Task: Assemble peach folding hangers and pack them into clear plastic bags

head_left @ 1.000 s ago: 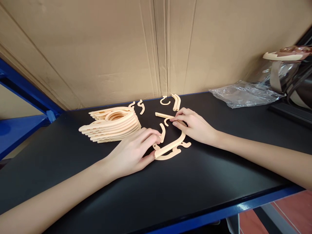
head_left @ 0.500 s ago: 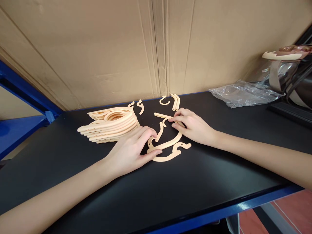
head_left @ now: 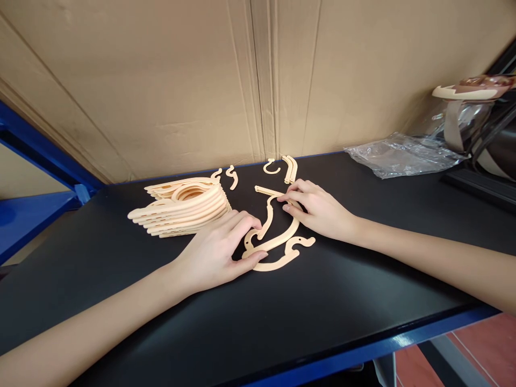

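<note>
On the black tabletop (head_left: 322,306), left hand (head_left: 215,250), fingers apart at curved beige pieces (head_left: 280,239), right hand (head_left: 326,212) touching others, grip unclear.

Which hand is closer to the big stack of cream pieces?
Left. The left hand is beside the right end of the stack, partly in front of it; the right hand is farther to the right, with the left hand in between.

No text legible, as far as visible.

Clear plastic bag (head_left: 403,157) on black tabletop (head_left: 322,306), brown cardboard (head_left: 161,91) behind
</note>
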`<state>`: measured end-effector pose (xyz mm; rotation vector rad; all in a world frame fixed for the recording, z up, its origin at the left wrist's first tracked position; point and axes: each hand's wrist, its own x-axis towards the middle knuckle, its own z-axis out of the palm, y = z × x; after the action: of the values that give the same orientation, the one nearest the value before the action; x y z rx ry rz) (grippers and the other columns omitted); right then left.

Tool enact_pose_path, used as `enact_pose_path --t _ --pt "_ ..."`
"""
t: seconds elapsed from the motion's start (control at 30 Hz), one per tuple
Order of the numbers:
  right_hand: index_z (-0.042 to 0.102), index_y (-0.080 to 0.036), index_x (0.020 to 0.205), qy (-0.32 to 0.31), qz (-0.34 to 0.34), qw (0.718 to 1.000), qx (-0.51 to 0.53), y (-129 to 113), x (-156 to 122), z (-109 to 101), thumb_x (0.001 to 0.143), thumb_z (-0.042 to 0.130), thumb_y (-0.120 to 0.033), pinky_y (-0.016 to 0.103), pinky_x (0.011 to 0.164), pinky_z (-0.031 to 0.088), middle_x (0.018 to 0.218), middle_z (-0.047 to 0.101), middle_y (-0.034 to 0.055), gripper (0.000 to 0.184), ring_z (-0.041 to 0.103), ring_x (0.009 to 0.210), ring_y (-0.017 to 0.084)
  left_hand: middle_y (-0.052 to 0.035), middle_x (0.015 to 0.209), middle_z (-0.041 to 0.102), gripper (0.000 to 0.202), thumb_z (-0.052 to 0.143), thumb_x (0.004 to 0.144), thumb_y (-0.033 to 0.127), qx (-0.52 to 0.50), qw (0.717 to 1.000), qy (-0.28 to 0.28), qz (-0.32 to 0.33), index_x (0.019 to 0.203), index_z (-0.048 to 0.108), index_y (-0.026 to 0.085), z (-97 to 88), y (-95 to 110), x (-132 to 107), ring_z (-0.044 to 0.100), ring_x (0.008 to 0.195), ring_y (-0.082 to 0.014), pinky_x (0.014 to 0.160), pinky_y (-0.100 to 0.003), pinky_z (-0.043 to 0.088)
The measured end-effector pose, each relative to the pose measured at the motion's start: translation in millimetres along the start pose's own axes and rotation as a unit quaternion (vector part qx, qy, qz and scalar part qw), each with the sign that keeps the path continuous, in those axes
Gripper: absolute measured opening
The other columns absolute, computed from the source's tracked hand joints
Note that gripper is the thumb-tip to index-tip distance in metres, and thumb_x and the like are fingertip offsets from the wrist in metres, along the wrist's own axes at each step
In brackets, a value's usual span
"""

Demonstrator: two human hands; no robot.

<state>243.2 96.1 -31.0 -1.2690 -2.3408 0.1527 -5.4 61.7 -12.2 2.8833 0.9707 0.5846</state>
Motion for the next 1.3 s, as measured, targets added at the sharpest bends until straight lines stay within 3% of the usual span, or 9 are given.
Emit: enact_pose_path --t 0.17,0.3,0.37,0.53,0.77,1.1,1.3 --pt "0.066 -0.016 0.116 -0.012 -0.021 1.000 -0.004 -3 -1 -2 0.097 0.043 -0.029 0.043 0.095 0.043 0.109 0.056 0.0101 0.033 0.054 0.104 0.025 -0.0025 0.101 0.062 0.015 0.053 0.093 0.029 0.002 1.000 -0.013 0.023 0.103 0.054 0.018 0.1 0 1 0.055 0.078 -0.0155 0.068 -0.028 0.044" --pt "0.069 -0.019 0.107 -0.008 -0.021 1.000 0.021 -5 -1 -3 0.098 0.042 -0.031 0.040 0.090 0.043 0.102 0.059 0.0074 0.031 0.057 0.096 0.021 -0.0035 0.108 0.062 0.013 0.049 0.095 0.019 0.042 0.998 0.028 0.038 0.100 0.060 0.018 0.3 0 2 0.056 0.095 -0.0175 0.081 -0.029 0.045" --pt "0.070 -0.020 0.101 -0.002 -0.024 0.999 0.036 -6 -1 -3 0.098 0.043 -0.030 0.038 0.088 0.042 0.098 0.060 0.0054 0.029 0.057 0.094 0.019 -0.0033 0.105 0.063 0.014 0.049 0.095 0.018 0.070 0.995 0.048 0.042 0.100 0.063 0.019 1.2 -1 1 0.056 0.094 -0.0175 0.079 -0.028 0.045" --pt "0.070 -0.021 0.093 0.008 -0.037 0.997 0.061 -7 -1 -3 0.097 0.047 -0.028 0.034 0.085 0.040 0.092 0.062 0.0024 0.024 0.057 0.090 0.016 -0.0008 0.086 0.061 0.019 0.046 0.098 0.021 0.095 0.994 0.051 0.021 0.104 0.064 0.019 3.4 -2 -1 0.056 0.072 -0.0140 0.058 -0.024 0.040" --pt "0.072 -0.023 0.089 -0.002 -0.080 0.995 0.064 -9 -2 -6 0.098 0.046 -0.032 0.035 0.086 0.036 0.088 0.061 0.0011 0.029 0.056 0.087 0.015 -0.0027 0.099 0.062 0.021 0.046 0.098 0.025 0.043 0.999 0.018 -0.010 0.112 0.060 0.020 1.8 -1 0 0.060 0.086 -0.0164 0.072 -0.027 0.047" --pt "0.068 -0.019 0.097 -0.022 -0.161 0.982 0.098 -13 -4 -10 0.100 0.042 -0.030 0.032 0.079 0.043 0.081 0.065 0.0029 0.029 0.055 0.077 0.016 -0.0053 0.107 0.063 0.028 0.042 0.099 0.033 0.031 0.999 0.015 -0.039 0.116 0.059 0.019 -0.1 -1 1 0.062 0.091 -0.0187 0.075 -0.029 0.050" --pt "0.066 -0.019 0.108 -0.032 -0.225 0.969 0.101 -18 -8 -8 0.096 0.047 -0.024 0.028 0.076 0.045 0.093 0.066 0.0037 0.023 0.054 0.083 0.015 -0.0048 0.112 0.064 0.025 0.047 0.098 0.030 0.011 0.999 0.019 -0.042 0.116 0.060 0.020 0.3 -1 1 0.062 0.095 -0.0176 0.079 -0.029 0.050"
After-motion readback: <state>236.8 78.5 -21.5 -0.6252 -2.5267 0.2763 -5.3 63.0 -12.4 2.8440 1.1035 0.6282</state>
